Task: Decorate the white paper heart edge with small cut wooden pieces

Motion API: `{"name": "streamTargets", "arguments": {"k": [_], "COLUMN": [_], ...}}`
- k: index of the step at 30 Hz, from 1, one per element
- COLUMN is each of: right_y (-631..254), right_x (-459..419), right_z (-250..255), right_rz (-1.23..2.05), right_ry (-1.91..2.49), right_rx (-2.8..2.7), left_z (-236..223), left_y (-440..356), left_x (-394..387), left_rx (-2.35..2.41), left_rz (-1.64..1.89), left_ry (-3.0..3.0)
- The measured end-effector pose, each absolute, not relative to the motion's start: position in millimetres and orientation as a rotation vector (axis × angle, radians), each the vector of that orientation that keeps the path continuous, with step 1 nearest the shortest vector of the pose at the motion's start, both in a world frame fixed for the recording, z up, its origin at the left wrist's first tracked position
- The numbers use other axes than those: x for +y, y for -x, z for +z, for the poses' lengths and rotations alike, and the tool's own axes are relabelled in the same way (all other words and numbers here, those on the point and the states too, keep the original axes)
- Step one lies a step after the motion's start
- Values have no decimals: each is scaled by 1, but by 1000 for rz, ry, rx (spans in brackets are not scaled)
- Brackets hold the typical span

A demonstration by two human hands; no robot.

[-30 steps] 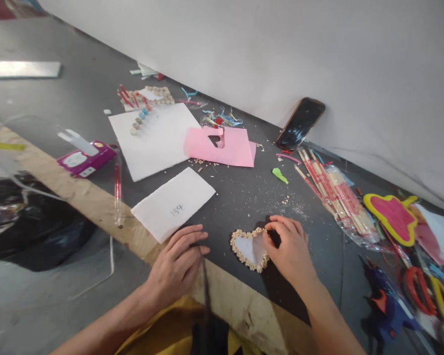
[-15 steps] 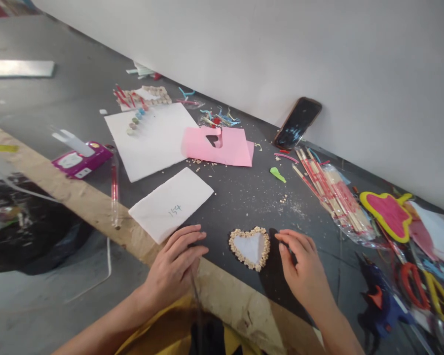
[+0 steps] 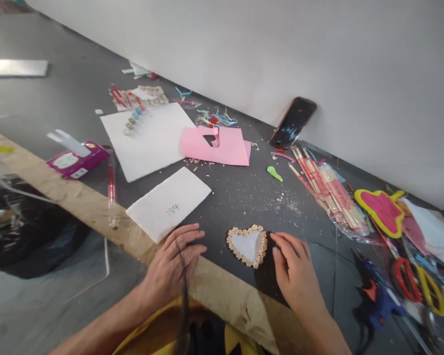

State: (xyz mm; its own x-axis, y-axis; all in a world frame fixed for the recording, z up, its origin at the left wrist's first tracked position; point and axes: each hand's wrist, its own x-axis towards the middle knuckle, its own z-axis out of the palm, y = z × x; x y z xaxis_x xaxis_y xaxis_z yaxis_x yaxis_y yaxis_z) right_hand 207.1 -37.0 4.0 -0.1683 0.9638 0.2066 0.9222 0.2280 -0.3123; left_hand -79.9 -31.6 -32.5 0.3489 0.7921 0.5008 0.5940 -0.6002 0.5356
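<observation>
right hand (image 3: pixel 295 268) now off the pale-rimmed heart (image 3: pixel 246 246) it touched earlier, thumb and fingertips apart | left hand (image 3: pixel 172 261) unmoved, fingers loosely extended

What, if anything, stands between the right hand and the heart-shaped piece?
Nothing visible does. Only a narrow strip of dark tabletop shows between the right hand and the near side of the heart-shaped piece.
</observation>
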Motion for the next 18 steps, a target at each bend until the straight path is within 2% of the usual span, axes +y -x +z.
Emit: {"name": "streamTargets", "arguments": {"k": [5, 9, 14, 18], "right_y": [-204, -203, -199, -193], "right_x": [-36, -39, -52, -65], "right_z": [5, 8, 9, 1], "right_rz": [117, 101, 171, 140], "right_ry": [1763, 1829, 1874, 1883], "right_rx": [-2103, -1997, -1862, -1895], "left_z": [-28, -4, 23, 15], "left_y": [78, 72, 44, 15], "left_x": [-33, -23, 20, 55], "left_rx": [1255, 1226, 1030, 797], "left_rz": [1108, 1033, 865, 751], "left_ry": [-2343, -2352, -2511, -2594]}}
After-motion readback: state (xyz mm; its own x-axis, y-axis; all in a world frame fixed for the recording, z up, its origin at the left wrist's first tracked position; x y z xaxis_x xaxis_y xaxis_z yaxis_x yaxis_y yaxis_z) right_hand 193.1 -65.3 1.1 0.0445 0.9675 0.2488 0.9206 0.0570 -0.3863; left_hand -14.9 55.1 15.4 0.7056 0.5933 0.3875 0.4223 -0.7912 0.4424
